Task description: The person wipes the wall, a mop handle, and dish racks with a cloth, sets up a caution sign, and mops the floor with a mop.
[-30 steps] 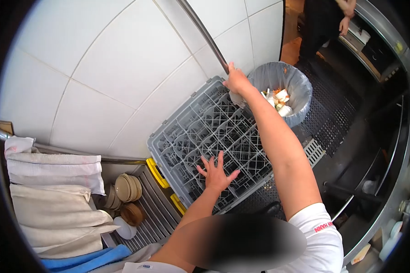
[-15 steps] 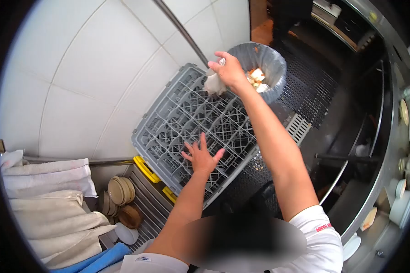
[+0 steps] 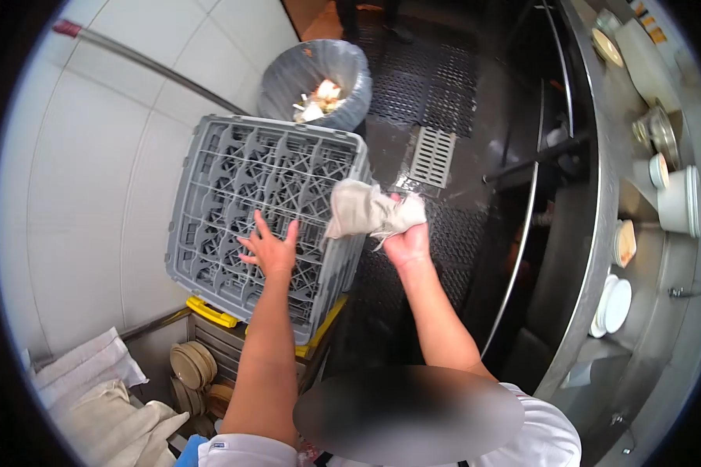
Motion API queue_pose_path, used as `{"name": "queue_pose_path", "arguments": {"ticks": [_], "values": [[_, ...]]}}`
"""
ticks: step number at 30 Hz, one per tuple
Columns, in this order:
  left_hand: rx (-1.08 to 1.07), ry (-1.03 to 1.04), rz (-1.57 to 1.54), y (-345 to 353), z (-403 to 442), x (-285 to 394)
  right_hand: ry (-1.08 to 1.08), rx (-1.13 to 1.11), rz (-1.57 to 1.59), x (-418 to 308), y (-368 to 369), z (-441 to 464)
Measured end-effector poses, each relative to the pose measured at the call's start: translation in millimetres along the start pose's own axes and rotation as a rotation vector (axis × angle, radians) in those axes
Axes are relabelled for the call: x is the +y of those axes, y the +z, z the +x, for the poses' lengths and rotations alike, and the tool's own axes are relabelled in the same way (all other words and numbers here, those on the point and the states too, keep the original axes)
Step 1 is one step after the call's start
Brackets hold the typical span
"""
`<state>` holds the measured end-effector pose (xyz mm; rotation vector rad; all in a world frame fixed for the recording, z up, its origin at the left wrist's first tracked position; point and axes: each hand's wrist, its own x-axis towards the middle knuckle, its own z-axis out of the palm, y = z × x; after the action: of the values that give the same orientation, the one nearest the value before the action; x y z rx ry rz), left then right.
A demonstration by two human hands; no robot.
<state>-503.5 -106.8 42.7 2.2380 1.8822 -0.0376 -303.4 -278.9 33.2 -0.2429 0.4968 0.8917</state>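
Note:
A grey plastic dishwasher rack (image 3: 199, 167) with a lattice of dividers sits in front of me, against the tiled wall. My left hand (image 3: 269, 251) is spread over its lattice, fingers apart, with nothing in it; whether the fingertips touch the bars I cannot tell. At the rack's right edge my right hand (image 3: 410, 243) grips a whitish cloth (image 3: 360, 208). The cloth hangs leftwards from the hand over the rack's side, and part of it covers the fingers.
Behind the rack stands a lined bin (image 3: 354, 82) containing food scraps (image 3: 319, 100). A metal pole (image 3: 156, 70) leans along the wall. Towels (image 3: 125, 420) and stacked bowls (image 3: 193, 366) lie lower left. Right: a steel counter (image 3: 584, 327) with dishes. A drain grate (image 3: 432, 158) lies in the floor.
My right hand has come back from the rack's far end near the bin to its right side, still holding the cloth. My left hand stays spread over the rack. The view has turned right.

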Motion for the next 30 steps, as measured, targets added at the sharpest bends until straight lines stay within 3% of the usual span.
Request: {"name": "queue_pose_path", "arguments": {"ticks": [1,2,7,10,12,14,16,17,22,24,26,28,30], "values": [[-0.01,-0.011,0.002,0,0,1,0.024,-0.154,0.109,-1,-11,-3],[0.001,-0.023,0.007,1,0,1,-0.048,0.106,0.027,-1,-23,-11],[0.027,0.002,-0.004,5,2,0,0.164,0.461,0.083,1,-78,-14],[0.048,-0.001,0.026,13,4,-5,0.132,0.345,0.09,-12,-41,-6],[0.061,0.02,0.01,14,4,-8,0.324,-0.14,0.27,-31,-48,16],[0.069,0.022,0.01,10,3,-3,0.164,0.08,0.138,-55,0,23],[0.051,0.017,0.004,11,4,-4,0.146,-0.237,0.04,-74,15,30],[0.05,0.021,0.004,12,5,-6,0.084,-0.099,0.025,-78,32,30],[0.038,0.042,0.003,15,7,-11,0.066,0.105,0.113,-73,52,15],[0.049,0.047,0.011,16,9,-10,0.07,-0.097,0.12,-64,43,7],[0.044,0.04,0.015,16,8,-9,0.065,-0.366,0.115,-50,-21,49],[0.039,0.048,0.001,15,4,-7,-0.243,0.063,-0.456,-4,0,69],[0.047,0.05,-0.016,15,5,-7,-0.545,0.034,-1.039,68,-29,106]]}}
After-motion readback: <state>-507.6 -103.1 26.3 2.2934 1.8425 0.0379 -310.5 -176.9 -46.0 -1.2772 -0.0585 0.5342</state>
